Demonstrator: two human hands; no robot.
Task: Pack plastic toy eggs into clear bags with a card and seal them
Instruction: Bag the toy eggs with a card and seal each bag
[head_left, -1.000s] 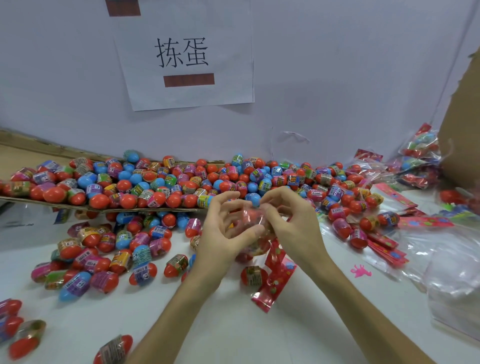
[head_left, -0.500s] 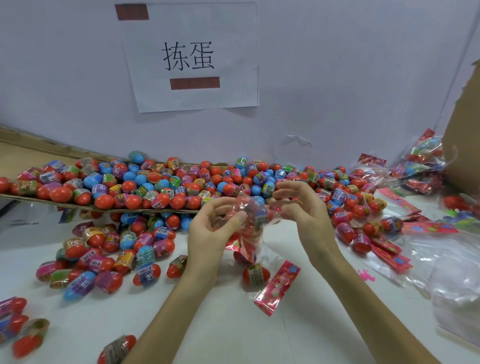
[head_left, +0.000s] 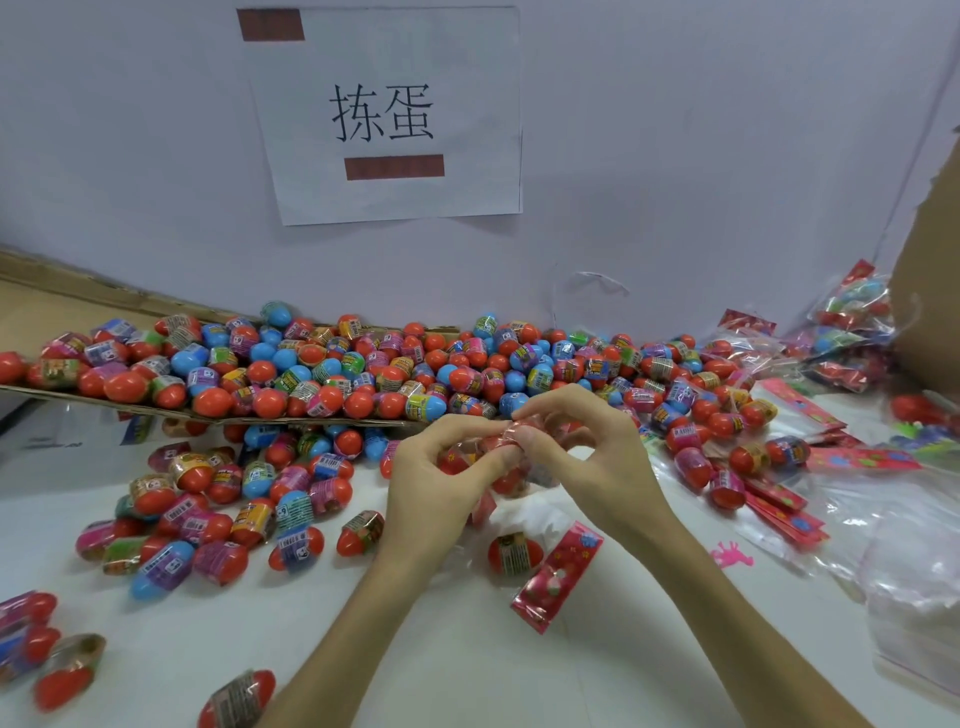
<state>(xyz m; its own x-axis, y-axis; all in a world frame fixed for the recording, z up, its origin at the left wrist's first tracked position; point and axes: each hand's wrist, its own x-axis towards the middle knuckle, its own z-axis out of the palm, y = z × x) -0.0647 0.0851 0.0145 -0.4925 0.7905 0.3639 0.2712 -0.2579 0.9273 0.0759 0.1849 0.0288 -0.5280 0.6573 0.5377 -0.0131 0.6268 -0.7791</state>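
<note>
Both hands meet over the table's middle on a clear bag (head_left: 506, 470) holding red toy eggs and a red card. My left hand (head_left: 441, 478) grips the bag's left side with curled fingers. My right hand (head_left: 587, 457) pinches the bag's top edge between thumb and fingers. How many eggs are inside is hidden by my fingers. A loose red egg (head_left: 514, 555) and a red card (head_left: 558, 574) in a clear sleeve lie on the table just below the bag.
A big heap of red, blue and pink eggs (head_left: 363, 374) covers a cardboard sheet (head_left: 62, 397) and spills over the white table (head_left: 467, 649). Red cards (head_left: 779, 504) and empty clear bags (head_left: 909, 561) lie right. Filled bags (head_left: 852, 322) are piled beside a cardboard box (head_left: 930, 260).
Both hands have lowered the bag slightly and drawn closer together on its top. The camera view has shifted a little.
</note>
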